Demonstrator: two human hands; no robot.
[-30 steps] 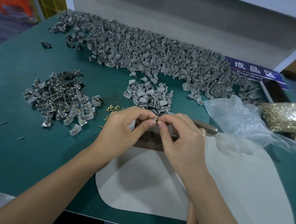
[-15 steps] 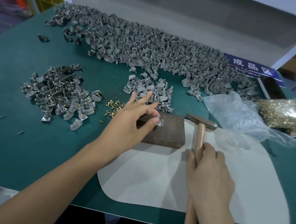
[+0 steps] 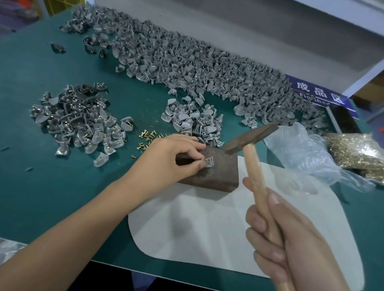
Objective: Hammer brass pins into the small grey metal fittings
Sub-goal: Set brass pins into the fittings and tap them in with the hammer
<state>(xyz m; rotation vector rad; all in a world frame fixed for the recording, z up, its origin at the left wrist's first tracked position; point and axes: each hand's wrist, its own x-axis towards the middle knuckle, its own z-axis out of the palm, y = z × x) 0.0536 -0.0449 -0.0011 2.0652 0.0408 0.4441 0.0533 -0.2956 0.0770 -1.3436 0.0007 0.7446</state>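
Brown block [image 3: 209, 169] sits on the table [image 3: 18, 110], and on its top the left hand [image 3: 169, 159] pinches 1 fitting [image 3: 208, 162] with a brass pin in it. Right of the block, the right hand [image 3: 277, 240] grips the hammer [image 3: 251, 158], head raised just above the block. Loose pins [image 3: 147, 138] lie left of it.

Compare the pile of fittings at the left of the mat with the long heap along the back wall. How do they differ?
The left pile is small and compact; the back heap is far larger and spread wide. Brass pins glint in the left pile's fittings; the back heap looks plain grey. Both hold the same small grey fittings on the green mat.
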